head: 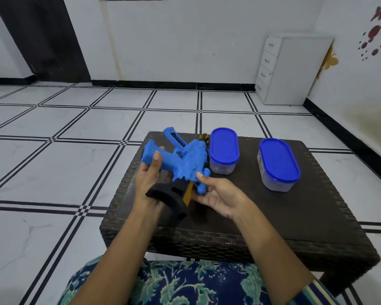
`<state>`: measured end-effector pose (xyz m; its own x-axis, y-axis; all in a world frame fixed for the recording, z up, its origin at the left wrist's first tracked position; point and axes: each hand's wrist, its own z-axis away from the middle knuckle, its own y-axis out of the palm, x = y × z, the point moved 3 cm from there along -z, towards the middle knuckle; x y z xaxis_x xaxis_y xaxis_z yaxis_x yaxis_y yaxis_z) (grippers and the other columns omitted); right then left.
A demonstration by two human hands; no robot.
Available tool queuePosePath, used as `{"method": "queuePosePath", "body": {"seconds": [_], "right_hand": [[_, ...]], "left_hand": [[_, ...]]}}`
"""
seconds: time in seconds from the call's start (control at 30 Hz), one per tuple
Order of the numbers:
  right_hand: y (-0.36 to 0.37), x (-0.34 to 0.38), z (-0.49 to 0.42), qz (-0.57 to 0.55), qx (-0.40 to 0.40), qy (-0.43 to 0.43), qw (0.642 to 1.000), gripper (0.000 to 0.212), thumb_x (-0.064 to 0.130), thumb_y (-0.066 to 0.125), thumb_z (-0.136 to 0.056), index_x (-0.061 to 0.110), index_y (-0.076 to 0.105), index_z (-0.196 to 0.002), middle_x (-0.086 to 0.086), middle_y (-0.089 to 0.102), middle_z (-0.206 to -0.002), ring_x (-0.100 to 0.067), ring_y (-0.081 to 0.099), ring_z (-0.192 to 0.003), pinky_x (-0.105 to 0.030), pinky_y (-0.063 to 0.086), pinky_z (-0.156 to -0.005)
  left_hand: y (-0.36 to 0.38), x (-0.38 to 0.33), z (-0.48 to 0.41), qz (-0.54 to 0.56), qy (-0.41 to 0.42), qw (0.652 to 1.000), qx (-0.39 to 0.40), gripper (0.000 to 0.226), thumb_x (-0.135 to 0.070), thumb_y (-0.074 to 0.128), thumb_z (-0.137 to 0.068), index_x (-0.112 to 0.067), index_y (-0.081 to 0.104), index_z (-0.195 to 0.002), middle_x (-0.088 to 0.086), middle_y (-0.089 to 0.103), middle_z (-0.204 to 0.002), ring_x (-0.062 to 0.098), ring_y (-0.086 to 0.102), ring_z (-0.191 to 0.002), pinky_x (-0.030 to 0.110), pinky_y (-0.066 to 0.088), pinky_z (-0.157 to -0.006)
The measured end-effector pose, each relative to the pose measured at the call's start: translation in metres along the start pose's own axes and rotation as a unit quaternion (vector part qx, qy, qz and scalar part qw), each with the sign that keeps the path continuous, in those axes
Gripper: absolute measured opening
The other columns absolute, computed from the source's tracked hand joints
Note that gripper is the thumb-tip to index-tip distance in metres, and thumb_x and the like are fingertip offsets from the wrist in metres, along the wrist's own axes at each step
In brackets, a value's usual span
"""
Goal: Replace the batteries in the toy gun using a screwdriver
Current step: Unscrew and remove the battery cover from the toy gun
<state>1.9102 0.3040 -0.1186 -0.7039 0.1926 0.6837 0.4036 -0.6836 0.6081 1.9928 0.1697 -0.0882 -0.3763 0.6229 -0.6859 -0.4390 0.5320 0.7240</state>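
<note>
Toy gun: blue plastic, black stock, yellow trim; tilted, handle within left grip, body resting on right grip.

The toy gun, gripped by the left hand and propped on the right hand, fills the space over the left half of the dark woven table. At the back stand two blue-lidded tubs. The left container is just beside the gun. The right container stands apart, with a bare lane of tabletop between them. The front right of the table lies bare. A small yellowish thing behind the left container possibly crowds the back edge.
</note>
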Motion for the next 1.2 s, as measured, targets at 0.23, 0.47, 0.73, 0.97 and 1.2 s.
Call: {"method": "queuePosePath", "body": {"seconds": [0.23,0.47,0.73,0.97,1.2], "right_hand": [[0.002,0.004,-0.005,-0.011,-0.1,-0.027,0.995,0.024,-0.009,0.052,-0.095,-0.012,0.055,-0.119,-0.022,0.062,-0.116,-0.027,0.066,-0.087,-0.028,0.06,-0.052],[0.001,0.011,-0.004,0.045,-0.128,-0.056,0.989,0.035,-0.007,0.054,-0.095,-0.005,0.051,-0.129,-0.021,0.062,-0.125,-0.027,0.067,-0.096,-0.03,0.061,-0.056],[-0.007,0.014,-0.005,0.097,-0.149,-0.069,0.982,0.03,-0.004,0.057,-0.093,-0.007,0.054,-0.123,-0.021,0.063,-0.122,-0.029,0.069,-0.096,-0.03,0.062,-0.061],[-0.002,0.016,-0.007,0.087,-0.151,-0.073,0.982,0.034,-0.006,0.057,-0.093,-0.008,0.051,-0.126,-0.02,0.06,-0.125,-0.031,0.067,-0.099,-0.029,0.062,-0.058],[0.003,0.017,-0.007,0.085,-0.148,-0.071,0.983,0.034,-0.004,0.057,-0.094,-0.01,0.051,-0.127,-0.021,0.061,-0.121,-0.028,0.068,-0.085,-0.026,0.061,-0.057]], "left_hand": [[-0.047,-0.014,-0.007,0.008,-0.04,0.992,-0.12,0.069,-0.051,0.068,-0.079,-0.011,0.054,-0.134,0.01,0.058,-0.134,0.027,0.058,-0.121,0.045,0.042,-0.108],[-0.039,-0.021,0.0,-0.504,0.165,0.847,-0.043,0.057,-0.043,0.05,-0.096,-0.029,0.033,-0.149,-0.017,0.032,-0.152,0.002,0.028,-0.14,0.03,0.018,-0.118],[-0.041,-0.015,-0.006,-0.674,0.201,0.701,0.117,0.06,-0.048,0.029,-0.097,-0.027,0.019,-0.153,-0.016,0.012,-0.159,-0.003,0.001,-0.146,0.039,0.002,-0.122],[-0.063,-0.019,-0.005,-0.75,0.114,0.62,0.2,0.076,-0.07,0.016,-0.087,-0.034,0.002,-0.152,-0.021,-0.007,-0.158,-0.005,-0.016,-0.143,0.034,-0.003,-0.121],[-0.056,-0.028,0.003,-0.693,0.099,0.689,0.186,0.058,-0.051,0.031,-0.099,-0.025,0.029,-0.15,-0.017,0.017,-0.157,-0.006,0.006,-0.145,0.027,0.005,-0.12]]}}
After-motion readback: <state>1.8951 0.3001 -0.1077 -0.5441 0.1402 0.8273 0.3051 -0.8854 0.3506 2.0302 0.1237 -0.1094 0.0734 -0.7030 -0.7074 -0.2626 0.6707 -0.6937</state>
